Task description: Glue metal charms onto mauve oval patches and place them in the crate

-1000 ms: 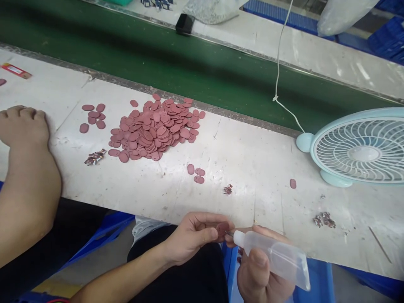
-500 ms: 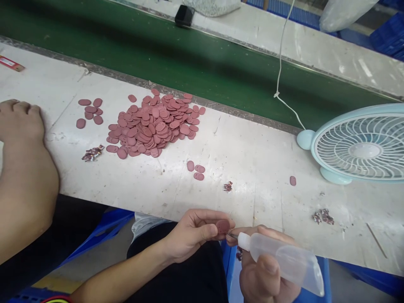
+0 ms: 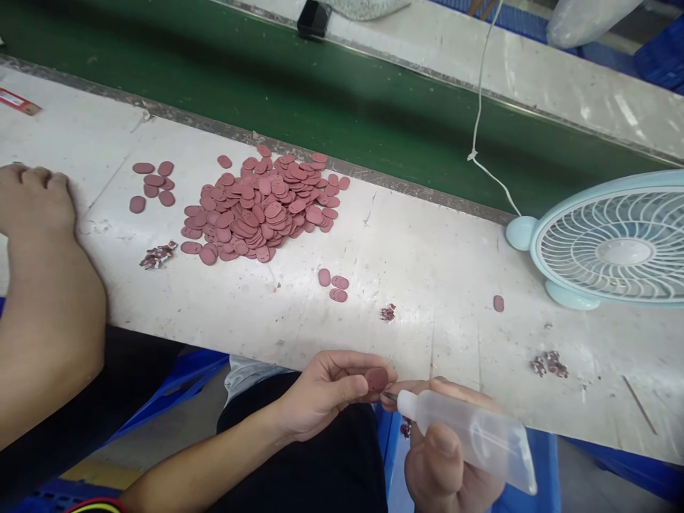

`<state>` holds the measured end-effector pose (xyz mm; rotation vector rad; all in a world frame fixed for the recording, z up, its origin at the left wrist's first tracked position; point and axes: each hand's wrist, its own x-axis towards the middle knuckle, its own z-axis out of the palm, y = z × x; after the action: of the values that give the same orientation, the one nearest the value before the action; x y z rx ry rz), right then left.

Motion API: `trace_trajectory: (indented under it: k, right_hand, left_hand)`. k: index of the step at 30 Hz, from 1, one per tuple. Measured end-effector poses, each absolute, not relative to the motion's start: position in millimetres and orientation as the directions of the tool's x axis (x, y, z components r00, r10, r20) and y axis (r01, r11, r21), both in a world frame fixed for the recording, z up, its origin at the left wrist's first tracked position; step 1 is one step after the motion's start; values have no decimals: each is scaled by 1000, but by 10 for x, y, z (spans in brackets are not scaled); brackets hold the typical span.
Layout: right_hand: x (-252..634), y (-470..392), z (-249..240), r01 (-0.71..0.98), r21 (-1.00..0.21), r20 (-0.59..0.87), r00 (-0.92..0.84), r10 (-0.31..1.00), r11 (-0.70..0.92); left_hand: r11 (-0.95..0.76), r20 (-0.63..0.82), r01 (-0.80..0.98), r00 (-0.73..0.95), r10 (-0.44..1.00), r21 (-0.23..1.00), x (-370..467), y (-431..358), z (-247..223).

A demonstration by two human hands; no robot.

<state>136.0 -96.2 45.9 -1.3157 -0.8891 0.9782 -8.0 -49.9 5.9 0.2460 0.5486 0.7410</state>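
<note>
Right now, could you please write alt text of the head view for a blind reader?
A person's left hand holds a reddish oval disc while the right hand holds a translucent bottle, tip close to the disc. The white table ahead bears a pile of similar discs and a light-blue fan; another person's arm is at left.

No text or number is legible; the white patch (image 3: 7,98) on the red strip (image 3: 26,106), far left, is unreadable.

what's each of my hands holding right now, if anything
Left hand: closed, holding a disc at the fingertips.
Right hand: closed, holding the bottle.
</note>
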Motion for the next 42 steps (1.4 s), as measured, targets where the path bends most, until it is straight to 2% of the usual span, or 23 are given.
trace_trajectory:
  k: [2,4,5,6,8,9,10,12,13,14,15,16,17,18,19,20,22,25,31,34,37,39,42]
  right_hand:
    - [1453,-858,508,-137,-987,12,451,892,83]
    - [1638,-713,504,-402,-915,-131,400,907,45]
    - [1763,-634,462,-575,-818,-231,341,911,8]
    - [1904,-555,389,-745,-666,-325,265,908,-20]
    - [2199,-407,166,-975,-214,-414,41,909,-54]
    - [2333,-344,37,-997,20,-390,-80,917,-78]
    - [2446,-293,-85,-977,183,-338,-165,927,-107]
    - [2580,-242,-252,-933,327,-249,-236,939,-147]
    - [2594,-246,-279,-932,333,-222,-227,948,-145]
    - [2573,-268,-267,-951,286,-219,-188,958,-121]
    - [2520,-303,-221,-981,167,-232,-133,963,-95]
    - [2443,-343,-153,-994,-78,-269,-57,961,-81]
    - [2349,-379,-75,-911,-404,-303,44,952,-86]
    - [2246,-401,-1,-707,-696,-315,149,937,-122]
    - [2143,-403,59,-402,-897,-298,238,924,-186]
    - [2047,-383,97,-86,-964,-266,295,918,-252]
    - [1892,-287,102,348,-885,-193,333,923,-311]
    - [1770,-101,8,604,-734,-128,326,937,-310]
    - [1742,-102,58,554,-780,-187,237,953,-291]
    - [1730,-287,228,320,-902,-261,132,956,-291]
    - [1681,-480,374,29,-968,-249,18,968,-250]
    - [1625,-571,428,-55,-969,-238,-28,971,-239]
    - [1535,-632,452,-78,-961,-263,-38,964,-266]
  left_hand:
    - [717,-379,-570,609,697,401,-94,-499,54]
    - [715,-367,-573,615,698,400,-108,-496,54]
    - [714,-361,-578,617,700,396,-114,-493,57]
    - [712,-357,-583,617,702,391,-121,-489,62]
    - [709,-363,-592,610,705,382,-139,-480,70]
    - [709,-375,-595,602,705,379,-151,-475,72]
    - [708,-390,-597,591,706,378,-167,-470,70]
    - [699,-424,-605,557,714,381,-210,-462,55]
    - [692,-440,-611,538,719,384,-237,-459,41]
    - [684,-453,-619,518,725,386,-266,-456,25]
    - [677,-464,-626,502,730,387,-294,-454,8]
    - [671,-474,-632,488,733,387,-320,-451,-8]
    - [667,-484,-637,476,734,387,-342,-449,-22]
    - [665,-491,-639,467,735,387,-358,-446,-32]
    - [662,-497,-640,460,736,389,-368,-444,-38]
    - [660,-500,-641,454,738,391,-372,-442,-39]
    - [657,-501,-641,449,740,397,-366,-440,-29]
    - [654,-495,-639,448,744,405,-350,-441,3]
    - [637,-484,-640,432,761,430,-368,-453,17]
    - [626,-473,-629,423,773,460,-353,-470,2]
    - [604,-454,-612,405,794,511,-311,-484,0]
    - [576,-427,-600,389,816,554,-284,-489,4]
    - [522,-365,-586,374,853,620,-262,-489,4]
